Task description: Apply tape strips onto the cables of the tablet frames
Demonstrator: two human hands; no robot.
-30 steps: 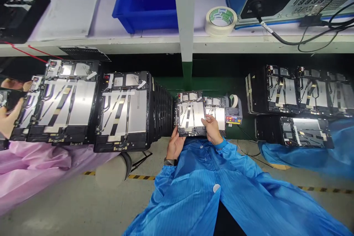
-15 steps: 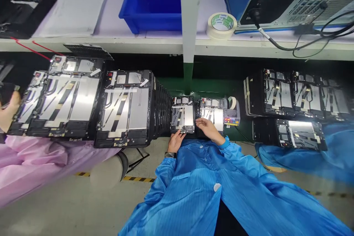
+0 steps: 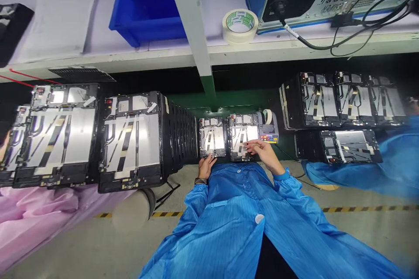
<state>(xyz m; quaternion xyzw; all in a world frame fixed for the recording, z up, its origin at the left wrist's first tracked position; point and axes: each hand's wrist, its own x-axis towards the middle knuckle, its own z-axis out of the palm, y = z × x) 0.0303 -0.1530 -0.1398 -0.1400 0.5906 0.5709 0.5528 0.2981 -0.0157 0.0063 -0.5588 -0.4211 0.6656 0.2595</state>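
Two opened tablets with silvery insides lie side by side before me. At the near edge of the left opened tablet (image 3: 212, 137), my left hand (image 3: 205, 168) rests with fingers stretched out, touching it. My right hand (image 3: 264, 153) is over the lower right part of the right opened tablet (image 3: 241, 133). Its fingertips are drawn together in a pinch; anything between them is too small to make out. Just right of that tablet stands a grey tape dispenser (image 3: 269, 128) with a roll of pale tape on top.
Stacked opened tablets (image 3: 131, 139) rise close on my left, with another stack (image 3: 62, 135) beyond. More tablets (image 3: 321, 100) stand at right. A shelf above holds a blue bin (image 3: 147, 22), a masking tape roll (image 3: 240, 26) and a computer case (image 3: 301, 0). Co-workers' sleeves show on both sides.
My right hand has moved right, from the gap between the two tablets to over the right one. My left hand stays at the left tablet's near edge. The view has shifted.
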